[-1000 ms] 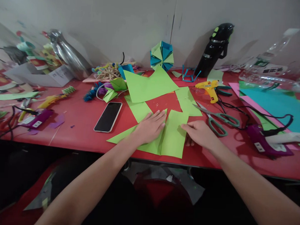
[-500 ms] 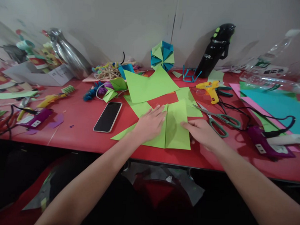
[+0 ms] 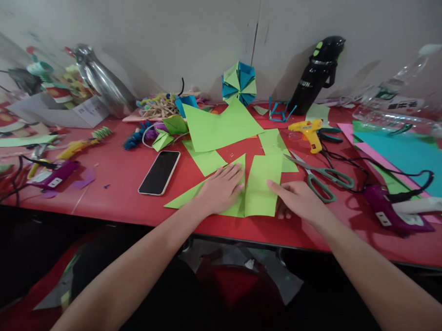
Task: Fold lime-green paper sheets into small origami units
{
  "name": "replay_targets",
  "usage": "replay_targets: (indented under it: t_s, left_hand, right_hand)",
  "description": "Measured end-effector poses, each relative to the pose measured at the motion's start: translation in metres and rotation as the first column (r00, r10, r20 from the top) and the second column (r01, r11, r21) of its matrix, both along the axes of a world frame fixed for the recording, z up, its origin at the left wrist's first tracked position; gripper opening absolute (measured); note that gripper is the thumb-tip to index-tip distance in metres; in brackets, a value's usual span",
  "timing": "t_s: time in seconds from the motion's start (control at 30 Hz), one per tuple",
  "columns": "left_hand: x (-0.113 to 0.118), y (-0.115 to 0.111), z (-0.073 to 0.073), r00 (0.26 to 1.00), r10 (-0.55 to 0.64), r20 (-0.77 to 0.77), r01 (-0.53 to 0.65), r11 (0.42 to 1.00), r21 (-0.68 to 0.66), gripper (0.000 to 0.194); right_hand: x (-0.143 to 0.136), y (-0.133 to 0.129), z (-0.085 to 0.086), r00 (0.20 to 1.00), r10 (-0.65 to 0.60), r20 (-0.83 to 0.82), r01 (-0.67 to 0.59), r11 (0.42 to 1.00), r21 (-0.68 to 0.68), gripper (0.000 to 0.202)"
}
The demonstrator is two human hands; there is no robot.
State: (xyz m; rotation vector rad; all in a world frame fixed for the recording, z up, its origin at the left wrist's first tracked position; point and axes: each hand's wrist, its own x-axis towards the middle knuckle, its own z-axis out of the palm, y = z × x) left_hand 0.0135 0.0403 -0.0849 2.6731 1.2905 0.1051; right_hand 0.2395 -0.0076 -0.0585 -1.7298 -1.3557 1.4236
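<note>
A sheet of light green paper (image 3: 263, 187) with an upright crease lies near the table's front edge. My left hand (image 3: 222, 187) rests flat on its left half, fingers stretched out. On the other side my right hand (image 3: 291, 197) pinches the paper's right edge, thumb on top and fingers underneath. That right half is tilted up off the table along the crease. Behind it lies another large green sheet (image 3: 222, 126), with smaller green pieces (image 3: 205, 157) around. Just right of my right hand are scissors (image 3: 321, 177) with grey-green handles, blades apart.
A phone (image 3: 159, 172) lies to the left on the red table (image 3: 119, 146). At the right are a yellow glue gun (image 3: 308, 132), black cords and a purple power strip (image 3: 395, 209). A black bottle (image 3: 318, 74) and a blue-green paper ball (image 3: 239, 83) stand by the wall.
The paper's right half has been raised at its right edge by my right hand and leans up more. My left hand has slid slightly down toward me along the paper.
</note>
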Motion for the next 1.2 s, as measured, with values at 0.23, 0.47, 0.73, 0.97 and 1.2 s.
replay_targets:
  t_s: [0.23, 0.47, 0.73, 0.97, 1.2]
  left_hand:
    - [0.004, 0.002, 0.007, 0.974, 0.091, 0.208, -0.126, 0.979, 0.163, 0.050]
    - [-0.008, -0.010, 0.013, 0.997, 0.027, 0.071, -0.032, 0.997, 0.069, 0.052]
    - [-0.012, -0.010, -0.001, 0.998, 0.055, -0.005, -0.055, 0.998, -0.023, 0.061]
    - [-0.013, -0.010, -0.002, 0.998, 0.056, 0.005, -0.056, 0.998, -0.012, 0.061]
    - [-0.012, -0.009, -0.002, 0.997, 0.070, 0.015, -0.070, 0.997, -0.010, 0.061]
  right_hand:
    - [-0.008, -0.003, 0.006, 0.999, 0.028, -0.024, -0.029, 0.998, -0.048, 0.031]
    - [-0.006, 0.004, -0.002, 1.000, 0.022, 0.005, -0.022, 1.000, 0.019, 0.032]
    - [-0.001, 0.003, -0.005, 0.988, 0.096, 0.123, -0.099, 0.995, 0.023, 0.037]
    - [-0.001, -0.001, -0.006, 0.993, 0.073, 0.098, -0.073, 0.997, 0.001, 0.038]
    - [-0.007, -0.004, 0.000, 0.999, 0.044, -0.007, -0.044, 0.996, -0.072, 0.036]
